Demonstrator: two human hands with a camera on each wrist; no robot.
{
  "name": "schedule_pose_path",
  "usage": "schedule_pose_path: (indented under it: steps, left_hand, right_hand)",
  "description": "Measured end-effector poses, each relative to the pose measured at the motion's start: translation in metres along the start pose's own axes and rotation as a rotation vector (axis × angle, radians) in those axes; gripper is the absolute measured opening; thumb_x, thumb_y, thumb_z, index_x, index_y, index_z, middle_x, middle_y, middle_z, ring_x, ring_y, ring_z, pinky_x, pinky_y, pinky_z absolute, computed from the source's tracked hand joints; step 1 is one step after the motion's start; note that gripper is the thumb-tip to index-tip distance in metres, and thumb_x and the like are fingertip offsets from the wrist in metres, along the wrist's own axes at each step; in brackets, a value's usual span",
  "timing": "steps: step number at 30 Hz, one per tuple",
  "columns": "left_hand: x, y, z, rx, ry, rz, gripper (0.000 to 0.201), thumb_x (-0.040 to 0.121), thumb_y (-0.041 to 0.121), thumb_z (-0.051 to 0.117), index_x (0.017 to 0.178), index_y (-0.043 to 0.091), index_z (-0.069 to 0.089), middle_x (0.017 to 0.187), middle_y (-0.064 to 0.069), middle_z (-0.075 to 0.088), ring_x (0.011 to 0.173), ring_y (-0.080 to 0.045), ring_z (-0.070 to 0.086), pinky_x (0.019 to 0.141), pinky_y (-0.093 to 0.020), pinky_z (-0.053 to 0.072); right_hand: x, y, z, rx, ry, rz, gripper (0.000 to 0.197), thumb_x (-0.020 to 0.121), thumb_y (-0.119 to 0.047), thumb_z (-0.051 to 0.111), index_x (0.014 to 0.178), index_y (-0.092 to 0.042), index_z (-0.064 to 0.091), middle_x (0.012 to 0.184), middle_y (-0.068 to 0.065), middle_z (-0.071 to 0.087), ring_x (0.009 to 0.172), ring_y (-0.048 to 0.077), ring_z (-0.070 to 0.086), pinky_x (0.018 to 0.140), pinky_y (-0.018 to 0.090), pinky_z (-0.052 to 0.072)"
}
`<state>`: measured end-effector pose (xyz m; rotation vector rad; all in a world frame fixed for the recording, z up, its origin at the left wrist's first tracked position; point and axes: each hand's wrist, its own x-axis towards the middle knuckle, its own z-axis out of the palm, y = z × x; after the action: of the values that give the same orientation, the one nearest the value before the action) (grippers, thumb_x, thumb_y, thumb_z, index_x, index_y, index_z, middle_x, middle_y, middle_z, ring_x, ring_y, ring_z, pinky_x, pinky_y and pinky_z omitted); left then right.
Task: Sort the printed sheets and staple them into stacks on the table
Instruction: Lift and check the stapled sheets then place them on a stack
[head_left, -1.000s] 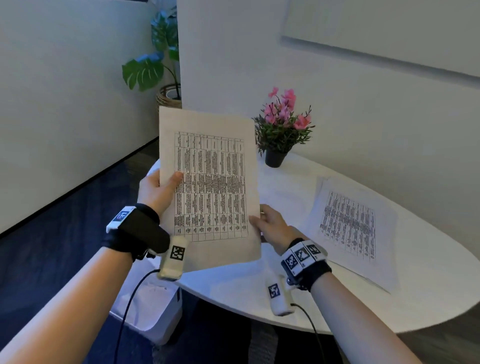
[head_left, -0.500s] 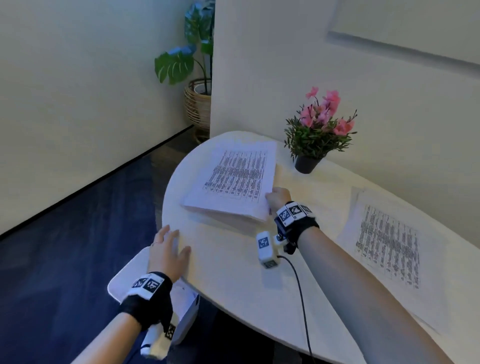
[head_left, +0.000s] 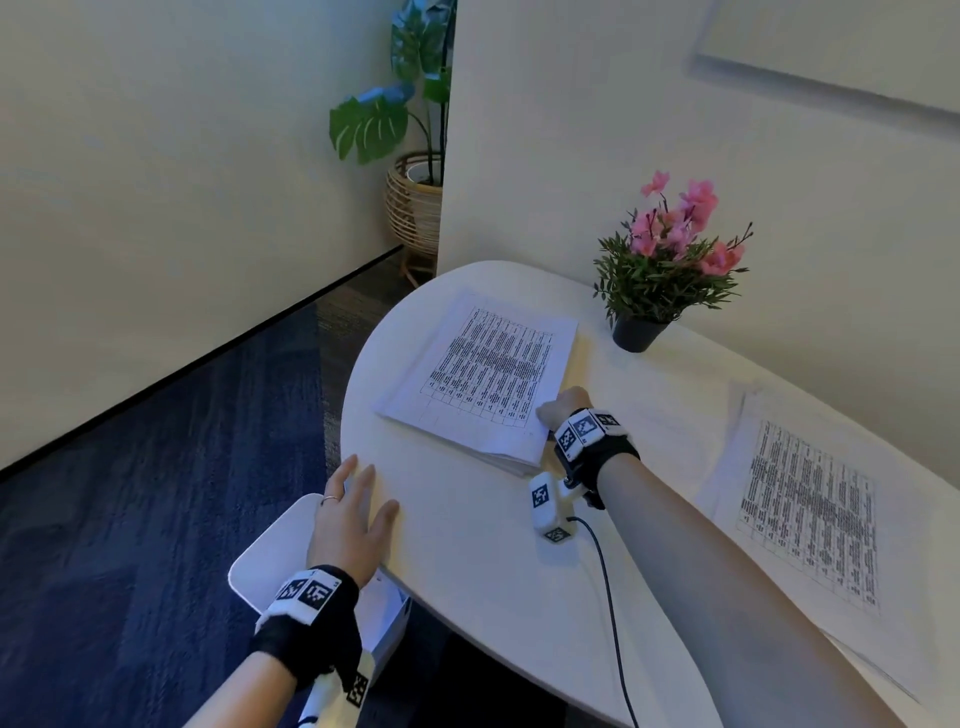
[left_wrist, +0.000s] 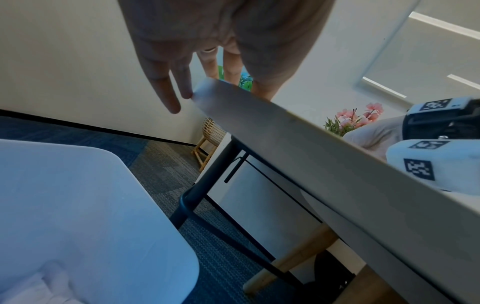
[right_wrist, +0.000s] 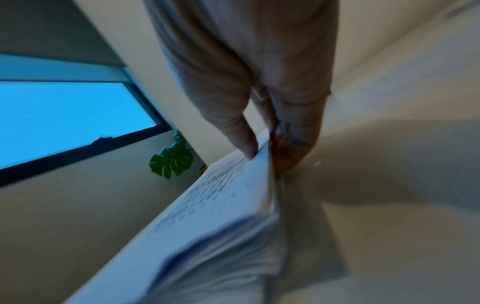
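A stack of printed sheets (head_left: 483, 374) with a table of text lies on the far left part of the white table (head_left: 467, 545). My right hand (head_left: 558, 410) pinches the near right corner of that stack (right_wrist: 233, 195), thumb on top and fingers beneath. A second printed stack (head_left: 815, 519) lies flat at the right of the table, untouched. My left hand (head_left: 353, 514) holds nothing; its straight fingers (left_wrist: 166, 92) reach over the table's near left edge (left_wrist: 285, 127). No stapler is in view.
A potted pink flower (head_left: 670, 265) stands at the back of the table by the wall. A white chair (head_left: 291, 551) sits under the left edge, over blue carpet. A leafy plant in a wicker basket (head_left: 415, 202) stands in the corner.
The sheets I held up with both hands have come down onto the left of the table. My left hand let go and dropped to the table's edge; the right still pinches the corner.
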<state>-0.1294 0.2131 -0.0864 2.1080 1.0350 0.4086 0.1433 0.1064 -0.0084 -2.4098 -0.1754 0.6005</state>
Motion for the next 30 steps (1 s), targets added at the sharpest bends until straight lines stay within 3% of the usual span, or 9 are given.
schedule_pose_path:
  steps: [4,6,8,10,14,19,23,27,30]
  left_hand:
    - [-0.001,0.000,0.000,-0.028,-0.001,-0.011,0.050,0.091,0.029,0.060,0.137,0.017,0.047,0.153,0.006,0.024,0.133,-0.023,0.035,0.105,-0.037,0.033]
    - [-0.002,0.001,0.001,-0.040,0.003,-0.012,0.049,0.091,0.028,0.060,0.137,0.017,0.047,0.153,0.006,0.025,0.133,-0.023,0.036,0.107,-0.038,0.033]
    - [-0.004,0.001,0.002,-0.025,0.001,-0.015,0.049,0.092,0.028,0.058,0.138,0.016,0.046,0.154,0.005,0.024,0.133,-0.024,0.037,0.107,-0.040,0.034]
    - [-0.005,0.000,0.003,0.026,0.002,0.006,0.050,0.094,0.028,0.055,0.140,0.015,0.045,0.154,0.003,0.025,0.134,-0.027,0.036,0.109,-0.043,0.033]
    - [-0.007,-0.009,0.007,0.199,-0.003,0.118,0.050,0.095,0.025,0.052,0.141,0.009,0.043,0.152,-0.005,0.032,0.143,-0.029,0.018,0.118,-0.039,0.015]
    - [-0.008,-0.007,0.010,0.245,-0.012,0.220,0.045,0.093,0.017,0.056,0.135,0.003,0.050,0.147,-0.011,0.041,0.142,-0.033,0.023,0.117,-0.044,0.018]
    - [-0.013,-0.005,0.014,0.240,-0.026,0.248,0.050,0.090,0.018,0.062,0.136,0.002,0.049,0.147,-0.012,0.041,0.140,-0.034,0.028,0.116,-0.043,0.020]
    - [-0.018,-0.005,0.010,0.229,-0.046,0.229,0.053,0.092,0.025,0.057,0.141,0.009,0.044,0.150,-0.005,0.037,0.142,-0.027,0.023,0.117,-0.037,0.016]
    - [-0.018,-0.003,0.009,0.219,-0.044,0.228,0.052,0.092,0.024,0.057,0.141,0.009,0.043,0.150,-0.006,0.037,0.142,-0.029,0.023,0.117,-0.039,0.016]
  right_hand:
    - [-0.016,-0.003,-0.014,-0.080,0.033,-0.019,0.028,0.088,-0.009,0.055,0.069,-0.014,0.034,0.059,0.002,0.030,0.049,0.015,0.028,0.047,0.024,0.024]
    - [-0.026,0.001,-0.031,-0.018,0.057,-0.031,0.007,0.088,-0.013,0.056,0.089,-0.011,0.049,0.070,0.010,0.052,0.057,0.018,0.043,0.051,0.027,0.039]
    - [-0.031,0.015,-0.053,0.082,0.050,-0.040,0.037,0.090,-0.017,0.057,0.123,-0.003,0.050,0.094,0.021,0.066,0.072,0.025,0.059,0.070,0.036,0.054]
    - [-0.040,0.037,-0.081,0.175,0.060,-0.034,0.044,0.089,-0.020,0.060,0.129,-0.007,0.046,0.095,0.017,0.068,0.080,0.024,0.067,0.073,0.035,0.056]
    - [-0.052,0.104,-0.147,0.206,0.198,0.024,0.039,0.089,-0.018,0.062,0.124,-0.006,0.049,0.094,0.014,0.067,0.074,0.023,0.066,0.066,0.033,0.053]
    - [-0.069,0.199,-0.218,-0.003,0.357,0.267,0.045,0.090,-0.022,0.062,0.125,0.005,0.055,0.098,0.024,0.068,0.068,0.027,0.059,0.063,0.033,0.049]
    - [-0.087,0.254,-0.236,-0.121,0.369,0.458,0.041,0.084,-0.032,0.069,0.067,0.002,0.054,0.070,0.016,0.060,0.055,0.021,0.050,0.054,0.026,0.040]
    - [-0.080,0.310,-0.228,-0.127,0.335,0.536,0.071,0.047,-0.067,0.080,0.078,-0.007,0.059,0.101,0.019,0.059,0.084,0.033,0.060,0.073,0.040,0.052]
    - [-0.090,0.305,-0.222,-0.117,0.335,0.514,0.081,0.049,-0.067,0.080,0.090,0.000,0.061,0.087,0.015,0.059,0.076,0.027,0.056,0.067,0.037,0.051]
